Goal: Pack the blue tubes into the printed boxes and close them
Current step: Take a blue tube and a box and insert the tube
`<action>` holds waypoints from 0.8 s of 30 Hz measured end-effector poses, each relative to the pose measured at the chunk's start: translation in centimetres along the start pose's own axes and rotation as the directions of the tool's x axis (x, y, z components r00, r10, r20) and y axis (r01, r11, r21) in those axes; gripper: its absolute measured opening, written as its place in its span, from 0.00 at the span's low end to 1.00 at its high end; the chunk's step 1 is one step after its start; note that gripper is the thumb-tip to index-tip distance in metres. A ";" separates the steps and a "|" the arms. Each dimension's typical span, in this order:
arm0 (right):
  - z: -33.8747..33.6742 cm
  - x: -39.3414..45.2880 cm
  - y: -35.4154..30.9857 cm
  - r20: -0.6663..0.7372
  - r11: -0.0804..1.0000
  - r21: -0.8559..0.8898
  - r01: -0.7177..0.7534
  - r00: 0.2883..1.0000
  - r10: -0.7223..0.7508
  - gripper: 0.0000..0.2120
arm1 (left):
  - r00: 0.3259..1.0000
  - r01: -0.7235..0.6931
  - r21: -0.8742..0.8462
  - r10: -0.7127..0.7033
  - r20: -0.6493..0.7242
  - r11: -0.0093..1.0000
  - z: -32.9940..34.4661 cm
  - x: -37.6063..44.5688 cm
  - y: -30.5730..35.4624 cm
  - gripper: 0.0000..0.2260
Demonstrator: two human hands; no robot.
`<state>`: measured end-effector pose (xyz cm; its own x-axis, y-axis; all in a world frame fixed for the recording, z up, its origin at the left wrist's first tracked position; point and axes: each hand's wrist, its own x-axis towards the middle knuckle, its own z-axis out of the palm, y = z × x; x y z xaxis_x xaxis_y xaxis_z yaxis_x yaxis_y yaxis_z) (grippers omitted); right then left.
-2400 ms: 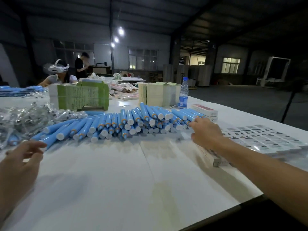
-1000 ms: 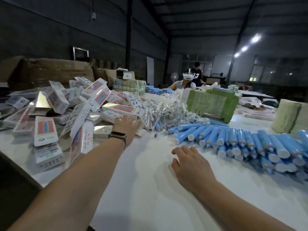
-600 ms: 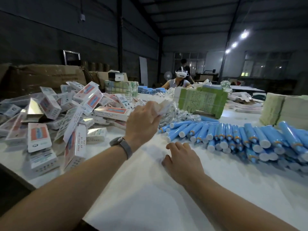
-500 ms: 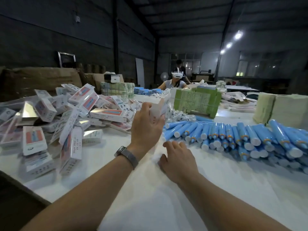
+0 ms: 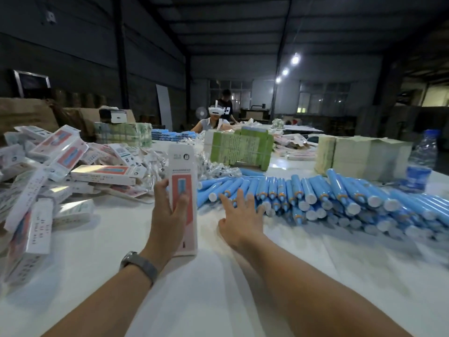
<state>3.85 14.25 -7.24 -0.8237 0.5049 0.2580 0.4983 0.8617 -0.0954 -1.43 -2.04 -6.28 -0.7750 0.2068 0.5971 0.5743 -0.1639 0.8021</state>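
My left hand [image 5: 167, 220] grips a long printed box [image 5: 182, 166], white with a pink panel, and holds it upright above the white table [image 5: 218, 288]. My right hand [image 5: 239, 218] hovers with fingers spread just in front of the row of blue tubes [image 5: 315, 195], its fingertips close to the white caps of the nearest ones. The tubes lie side by side in a long stacked row running to the right. A heap of the same printed boxes [image 5: 60, 166] is piled on the left.
Clear small packets [image 5: 213, 169] lie behind the tubes. A green bundle of leaflets [image 5: 240, 148] and a pale bundle [image 5: 352, 154] stand further back, with a water bottle [image 5: 421, 161] at right. Two people work at the far end.
My left hand took a printed box from the heap and brought it upright to the middle. My right hand rose from the table and spread toward the tubes. The camera swung left, then back.
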 end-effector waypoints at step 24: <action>-2.3 1.3 2.8 -0.085 0.994 -0.048 0.094 0.992 -0.098 0.21 | 0.994 -0.090 0.006 0.089 0.069 0.996 0.6 -1.0 1.3 0.13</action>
<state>4.81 17.19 -4.92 -0.8424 0.4120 0.3472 0.4311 0.9020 -0.0242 0.24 -1.88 -5.82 -0.7009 0.2571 0.6653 0.6429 -0.1764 0.7454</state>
